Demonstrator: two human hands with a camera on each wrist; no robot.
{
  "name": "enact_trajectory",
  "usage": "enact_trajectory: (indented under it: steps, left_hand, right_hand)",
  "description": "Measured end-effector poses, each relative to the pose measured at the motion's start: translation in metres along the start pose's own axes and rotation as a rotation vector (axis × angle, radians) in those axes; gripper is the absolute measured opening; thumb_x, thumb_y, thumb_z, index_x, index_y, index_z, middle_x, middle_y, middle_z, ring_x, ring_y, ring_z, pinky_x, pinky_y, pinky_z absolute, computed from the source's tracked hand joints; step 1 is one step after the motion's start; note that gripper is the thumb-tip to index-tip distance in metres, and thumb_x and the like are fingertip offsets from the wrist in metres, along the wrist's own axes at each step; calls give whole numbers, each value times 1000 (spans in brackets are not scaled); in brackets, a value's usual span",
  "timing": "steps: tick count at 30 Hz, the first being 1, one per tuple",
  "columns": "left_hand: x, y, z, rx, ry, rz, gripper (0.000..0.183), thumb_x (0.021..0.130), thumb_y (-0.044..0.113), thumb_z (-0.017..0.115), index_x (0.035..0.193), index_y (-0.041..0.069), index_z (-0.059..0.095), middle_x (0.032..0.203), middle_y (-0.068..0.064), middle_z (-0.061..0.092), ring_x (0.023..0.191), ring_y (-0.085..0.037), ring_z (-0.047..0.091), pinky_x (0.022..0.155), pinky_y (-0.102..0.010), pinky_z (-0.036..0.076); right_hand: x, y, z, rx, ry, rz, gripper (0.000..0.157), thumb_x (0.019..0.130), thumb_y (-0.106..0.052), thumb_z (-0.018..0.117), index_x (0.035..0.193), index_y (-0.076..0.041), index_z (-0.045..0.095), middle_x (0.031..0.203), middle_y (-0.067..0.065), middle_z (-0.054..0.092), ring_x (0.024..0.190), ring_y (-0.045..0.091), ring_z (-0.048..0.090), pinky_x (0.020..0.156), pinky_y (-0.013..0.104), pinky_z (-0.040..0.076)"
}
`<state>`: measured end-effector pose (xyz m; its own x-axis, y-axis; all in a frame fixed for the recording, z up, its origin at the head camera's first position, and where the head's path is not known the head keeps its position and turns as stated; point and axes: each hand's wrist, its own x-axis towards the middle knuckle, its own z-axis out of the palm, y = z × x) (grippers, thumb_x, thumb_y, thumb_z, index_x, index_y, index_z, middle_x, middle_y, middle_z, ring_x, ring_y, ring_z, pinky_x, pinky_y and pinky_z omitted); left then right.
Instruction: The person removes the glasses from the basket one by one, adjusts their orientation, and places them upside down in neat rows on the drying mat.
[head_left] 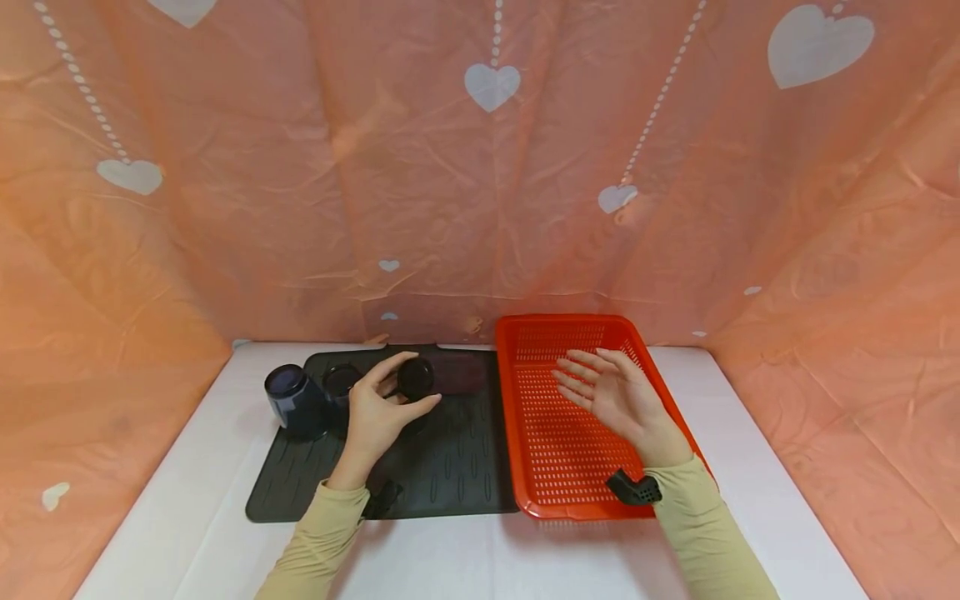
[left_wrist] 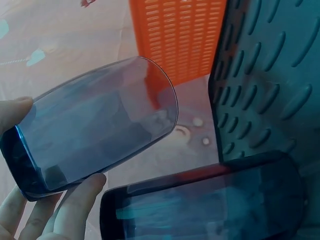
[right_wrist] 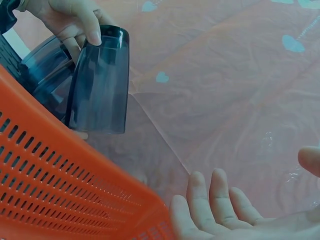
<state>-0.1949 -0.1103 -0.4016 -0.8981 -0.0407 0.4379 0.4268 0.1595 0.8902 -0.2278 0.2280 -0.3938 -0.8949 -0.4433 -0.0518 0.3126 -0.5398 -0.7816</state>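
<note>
My left hand (head_left: 378,412) grips a see-through dark blue drinking glass (left_wrist: 105,125) near its thick base, thumb on one side and fingers on the other. This glass lies tilted on its side in the air, its mouth toward the red-orange basket (head_left: 517,450). Two more dark glasses stand upside down on the left part of the black drying mat (head_left: 465,467): one at the outer edge (head_left: 296,404), another beside it (head_left: 339,382), partly behind my left hand. Over the basket my right hand (head_left: 618,400) hovers palm inward, fingers spread and holding nothing.
The plastic basket with slotted walls stands right of the ridged mat, against its edge. Both are on a white table (head_left: 420,558). A pink-orange curtain (head_left: 420,208) with white hearts encloses the back and sides.
</note>
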Motion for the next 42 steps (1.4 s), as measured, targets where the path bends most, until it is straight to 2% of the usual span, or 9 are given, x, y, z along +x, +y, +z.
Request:
enact_trajectory:
  steps: [2,7,14,22,25,29,32,35,42]
  left_hand:
    - [-1,-1,1,16,-5,-5,60,67,-6,84,122,1,62,117,-16,61,99,-29,65,74,-40,56]
    - [-2,-1,5,62,3,3,58,67,-2,85,121,2,63,112,-18,60,99,-30,64,76,-47,54]
    - [-1,-4,11,86,5,47,59,65,-4,86,120,0,63,102,-18,59,96,-30,64,76,-48,54]
    - [0,-6,19,115,11,32,59,64,-4,86,118,0,64,100,-19,58,98,-33,64,80,-49,54]
    - [2,-21,22,134,17,41,61,62,-2,88,119,3,65,101,-17,58,98,-34,64,80,-51,53]
    - [7,-45,27,155,7,70,65,60,2,90,120,9,66,101,-12,60,97,-28,64,80,-47,54]
    - [7,-50,29,163,-6,78,65,61,6,91,121,13,66,101,-8,61,96,-22,64,79,-41,55]
    - [6,-52,31,166,-11,57,65,61,8,91,121,16,66,102,-4,62,96,-18,64,79,-39,55]
    - [4,-55,35,156,-1,0,66,59,5,91,116,5,57,106,-8,64,100,-21,64,87,-44,52]
  right_hand:
    - [0,0,0,6,0,1,63,104,-32,27,150,2,2,155,24,1,141,40,14,115,45,16]
    - [-1,0,-1,16,3,5,63,104,-33,29,150,2,4,154,23,7,141,40,14,115,44,16]
    - [-1,0,-2,0,11,14,62,104,-33,26,151,1,5,153,21,12,141,39,15,115,43,17]
    - [0,0,-4,-12,13,15,59,104,-33,27,149,1,10,150,21,19,141,41,11,114,42,19]
    - [-1,-1,-4,-23,8,15,58,105,-33,25,149,2,11,149,21,22,140,40,17,114,42,19]
    - [-1,-2,-5,-38,14,14,57,105,-33,26,148,2,14,148,20,27,137,37,27,114,42,20]
    - [-1,-1,-6,-29,8,13,57,105,-33,24,148,2,13,147,20,27,140,39,20,114,43,19]
    - [-1,-1,-7,-20,0,14,57,105,-33,25,148,2,12,148,20,25,141,40,13,115,43,18]
    - [-1,0,-8,-9,-4,9,59,104,-33,28,148,3,11,148,21,24,141,41,12,115,44,16]
